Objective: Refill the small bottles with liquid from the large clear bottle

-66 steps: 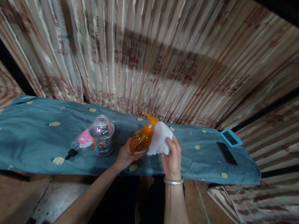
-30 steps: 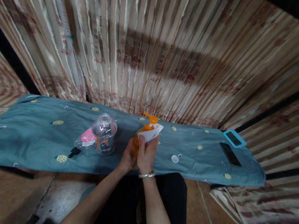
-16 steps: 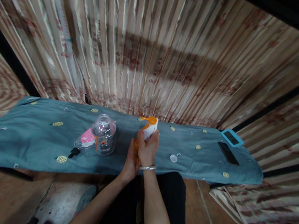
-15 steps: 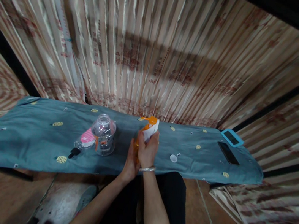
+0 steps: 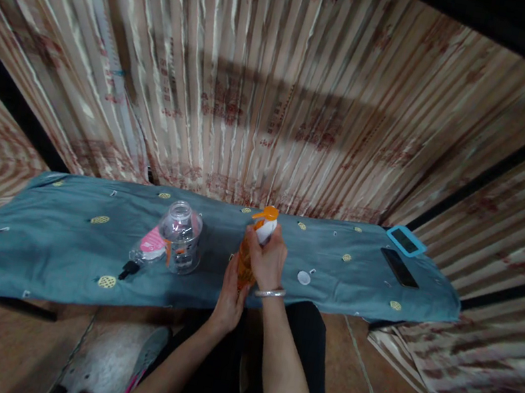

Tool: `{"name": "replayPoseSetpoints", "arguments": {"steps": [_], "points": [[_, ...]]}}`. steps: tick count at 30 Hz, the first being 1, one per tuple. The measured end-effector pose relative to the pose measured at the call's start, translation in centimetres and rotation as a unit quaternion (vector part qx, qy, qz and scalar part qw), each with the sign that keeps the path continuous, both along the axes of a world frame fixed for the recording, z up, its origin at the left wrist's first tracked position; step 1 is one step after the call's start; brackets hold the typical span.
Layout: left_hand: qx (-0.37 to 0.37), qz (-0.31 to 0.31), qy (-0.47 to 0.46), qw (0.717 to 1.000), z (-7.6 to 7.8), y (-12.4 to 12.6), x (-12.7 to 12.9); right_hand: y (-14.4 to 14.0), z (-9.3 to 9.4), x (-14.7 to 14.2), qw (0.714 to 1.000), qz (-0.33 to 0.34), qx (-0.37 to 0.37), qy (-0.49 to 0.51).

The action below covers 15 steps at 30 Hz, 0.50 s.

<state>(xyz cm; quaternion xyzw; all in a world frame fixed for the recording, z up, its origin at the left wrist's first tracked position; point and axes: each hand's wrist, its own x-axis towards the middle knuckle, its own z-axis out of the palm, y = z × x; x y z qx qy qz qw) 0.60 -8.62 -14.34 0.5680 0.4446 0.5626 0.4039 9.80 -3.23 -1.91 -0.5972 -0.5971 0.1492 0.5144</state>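
**Wiping the neck of the pump bottle**

At far left on the blue cloth [image 5: 30, 244] a clear jar [image 5: 179, 236] stands upright, one only, with a pink-labelled item [image 5: 148, 245] lying against it. My left hand [image 5: 231, 294] is curled round the lower body of the one orange pump bottle [image 5: 245, 262], steadying it upright on the cloth's near edge. My right hand [image 5: 267, 260] is closed on a single wad of white tissue [image 5: 265, 229], pressed to the neck just under the pump head. I judge a firm lower grip matters, so rubbing does not tip it. Further right: one small white cap [image 5: 304, 277], then two flat devices, one black [image 5: 399, 267], one blue-cased [image 5: 406, 240].
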Motion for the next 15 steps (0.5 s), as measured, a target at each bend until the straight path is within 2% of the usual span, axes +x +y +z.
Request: {"name": "replayPoseSetpoints", "arguments": {"steps": [3,7,9,12,15], "points": [[-0.025,-0.012,0.017,0.999,0.7,1.5,-1.6,0.3,-0.5,0.3,1.000,0.004,-0.013,-0.003],[-0.068,-0.030,-0.001,0.997,2.7,4.6,-2.9,-0.1,-2.1,0.8,1.000,0.016,-0.008,0.001],[-0.081,-0.074,-0.037,0.993,3.6,5.7,-2.9,-0.5,-2.8,1.0,1.000,0.017,0.001,0.007],[-0.100,-0.136,-0.108,0.980,4.2,6.0,-2.5,-1.2,-3.4,1.0,1.000,0.013,0.019,0.014],[-0.096,-0.111,-0.116,0.982,3.9,5.5,-1.8,-1.5,-2.9,0.7,0.999,0.008,0.043,0.010]]}}
